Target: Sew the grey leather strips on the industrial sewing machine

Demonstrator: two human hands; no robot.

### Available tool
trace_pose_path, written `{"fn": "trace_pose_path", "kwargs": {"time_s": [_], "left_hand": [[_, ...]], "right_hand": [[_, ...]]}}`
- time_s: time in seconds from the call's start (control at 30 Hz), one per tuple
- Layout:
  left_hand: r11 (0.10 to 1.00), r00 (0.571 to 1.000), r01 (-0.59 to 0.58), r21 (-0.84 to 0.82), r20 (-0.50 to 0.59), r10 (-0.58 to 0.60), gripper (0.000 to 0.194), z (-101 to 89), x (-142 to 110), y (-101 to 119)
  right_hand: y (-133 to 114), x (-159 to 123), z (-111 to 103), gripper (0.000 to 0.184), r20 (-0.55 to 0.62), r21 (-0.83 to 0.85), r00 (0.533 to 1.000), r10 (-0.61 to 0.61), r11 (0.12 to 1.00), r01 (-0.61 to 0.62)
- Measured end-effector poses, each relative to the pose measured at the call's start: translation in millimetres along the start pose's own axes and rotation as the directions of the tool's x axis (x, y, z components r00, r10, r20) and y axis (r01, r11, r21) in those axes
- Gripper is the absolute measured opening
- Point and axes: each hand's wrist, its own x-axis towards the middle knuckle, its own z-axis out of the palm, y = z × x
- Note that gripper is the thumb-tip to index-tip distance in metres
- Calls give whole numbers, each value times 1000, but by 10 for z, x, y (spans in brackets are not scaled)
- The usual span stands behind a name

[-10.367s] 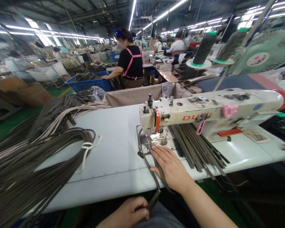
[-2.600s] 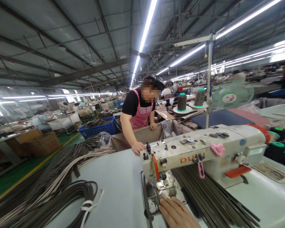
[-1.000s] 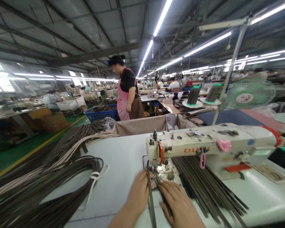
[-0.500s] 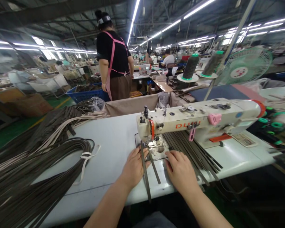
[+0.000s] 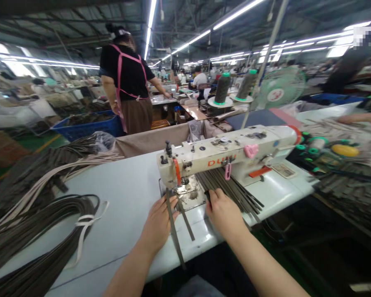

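Beside the needle area of a white sewing machine (image 5: 216,154), my left hand (image 5: 157,225) is closed on a long dark fabric strip (image 5: 174,237), which hangs over the table's front edge. A second, shorter dark strip (image 5: 187,220) comes out from under the presser foot, just right of that hand. My right hand (image 5: 224,212) rests right of the needle plate (image 5: 193,197) with its fingers curled. A small dark object (image 5: 207,195) shows at its fingertips; its kind is unclear. Several dark strips (image 5: 231,185) lie under the machine arm, beyond my right hand.
Left on the white table (image 5: 123,189) lies a bundle of dark strips (image 5: 62,214) tied with a white band (image 5: 85,220). Thread cones (image 5: 222,88) and a green fan (image 5: 280,90) stand behind. A person in a pink apron (image 5: 126,82) stands beyond; another person's arm (image 5: 361,119) reaches in at right.
The view has swung right, so the machine sits further left. My right hand has closed in on the small dark object. The aproned person now stretches an arm out. Another person's arm appears at right.
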Motion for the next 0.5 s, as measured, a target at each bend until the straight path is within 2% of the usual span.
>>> {"fn": "trace_pose_path", "kwargs": {"time_s": [0.07,0.13,0.17,0.23,0.27,0.37,0.43,0.5], "left_hand": [[1000,999,-28,8,-22,28,43,56,-31,-56],[999,998,-42,10,-55,42,45,117,-59,-122],[999,998,-41,12,-53,42,46,145,-71,-156],[998,997,-58,12,-48,59,49,193,-94,-216],[998,997,-65,14,-41,65,50,212,-104,-242],[997,997,-75,15,-20,75,50,256,-126,-321],[997,996,-82,-11,-24,82,47,279,-130,-394],[996,995,-74,-55,-68,71,41,298,-126,-490]], "right_hand": [[109,-100,-128,26,3,79,999,36,996,-36],[314,-239,-278,29,5,306,997,80,949,-77],[455,-327,-353,29,14,454,995,97,886,-92],[801,-552,-491,29,71,714,989,134,685,-144],[998,-689,-550,30,127,792,981,149,580,-190],[1608,-1169,-690,45,329,887,907,263,243,-393],[1973,-1493,-761,51,335,909,863,377,112,-402],[2267,-1759,-823,52,283,935,797,534,31,-353]]}}
